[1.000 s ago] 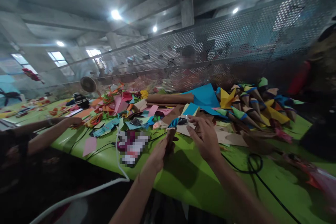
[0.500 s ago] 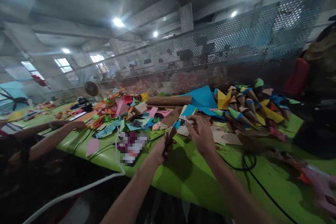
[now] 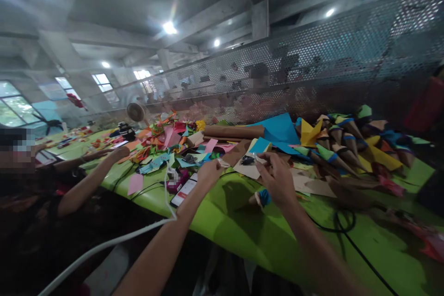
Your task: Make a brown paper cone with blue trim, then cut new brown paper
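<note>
A short, tapered brown paper piece with a bright blue end [image 3: 265, 196] and a pale band round its middle lay low over the green tabletop [image 3: 249, 249], its brown end toward the left. It sat just left of the right hand [image 3: 276, 176] and beneath it, and to the right of the left hand [image 3: 210, 175], apart from that one; I could not tell whether the right hand touched it. The right forearm slanted up from the lower right, the wrist bent inward, with thumb and forefinger narrowed on a small pale bit [image 3: 261, 160]. The left forearm rose from the lower left, its fingers curled nearly to a fist; a whitish scrap [image 3: 224, 163] showed at their tips, though blur hid whether they gripped it. A phone [image 3: 184, 190] lay beside the left forearm. Between and beyond the hands, a tan sheet [image 3: 247, 171] bore a small dark item [image 3: 247, 160]. Farther back came a brown paper roll [image 3: 234, 132], a blue sheet [image 3: 282, 130] and, to the right, heaped brown paper cones [image 3: 335, 150] with green and blue edges, before a perforated metal panel [image 3: 301, 74].
</note>
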`<state>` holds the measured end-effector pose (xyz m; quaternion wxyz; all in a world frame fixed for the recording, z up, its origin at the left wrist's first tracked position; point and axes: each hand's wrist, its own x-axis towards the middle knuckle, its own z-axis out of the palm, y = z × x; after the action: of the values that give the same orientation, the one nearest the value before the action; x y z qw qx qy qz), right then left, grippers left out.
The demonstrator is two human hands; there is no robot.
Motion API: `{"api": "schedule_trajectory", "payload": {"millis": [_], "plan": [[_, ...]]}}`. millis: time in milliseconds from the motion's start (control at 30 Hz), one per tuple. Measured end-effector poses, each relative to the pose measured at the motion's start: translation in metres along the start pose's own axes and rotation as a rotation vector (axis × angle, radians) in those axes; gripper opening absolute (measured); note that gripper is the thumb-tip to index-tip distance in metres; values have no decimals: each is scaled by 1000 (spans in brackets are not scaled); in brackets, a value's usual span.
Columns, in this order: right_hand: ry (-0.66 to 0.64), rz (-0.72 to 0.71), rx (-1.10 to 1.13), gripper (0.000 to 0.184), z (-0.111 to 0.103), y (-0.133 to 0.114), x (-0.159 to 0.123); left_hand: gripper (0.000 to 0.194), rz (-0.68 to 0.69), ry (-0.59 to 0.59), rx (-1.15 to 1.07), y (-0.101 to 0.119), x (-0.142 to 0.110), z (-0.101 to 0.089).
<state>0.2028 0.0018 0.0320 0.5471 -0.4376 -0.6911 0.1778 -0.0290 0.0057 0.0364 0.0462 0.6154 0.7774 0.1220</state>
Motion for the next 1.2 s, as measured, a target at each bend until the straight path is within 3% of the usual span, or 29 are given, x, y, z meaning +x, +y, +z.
{"api": "schedule_trajectory", "payload": {"millis": [100, 300, 433, 567, 700, 833, 900, 967, 1200], "plan": [[-12, 21, -2, 25, 1, 2, 0, 36, -35, 107, 72, -15, 23, 1], [-74, 43, -40, 27, 2, 4, 0, 26, -15, 138, 93, -26, 47, 23], [-97, 52, -35, 25, 2, 0, -1, 17, -15, 189, 6, -28, 50, 28], [-103, 36, -45, 24, 3, -2, -3, 22, -16, 310, -161, -27, 47, 19], [-105, 17, -42, 21, 6, -2, -6, 28, 81, 413, -381, -9, 36, 15], [-108, -2, 21, 17, 10, -1, -7, 27, 240, 368, -644, 25, 17, 30], [-104, 12, 58, 18, 11, 0, -7, 27, 336, 279, -1011, 41, 6, 40], [-99, 45, 84, 21, 11, 0, -6, 30, 343, 198, -1252, 52, -3, 47], [-84, 146, 153, 27, 11, 6, -5, 36, 304, 129, -1361, 61, -16, 51]]}}
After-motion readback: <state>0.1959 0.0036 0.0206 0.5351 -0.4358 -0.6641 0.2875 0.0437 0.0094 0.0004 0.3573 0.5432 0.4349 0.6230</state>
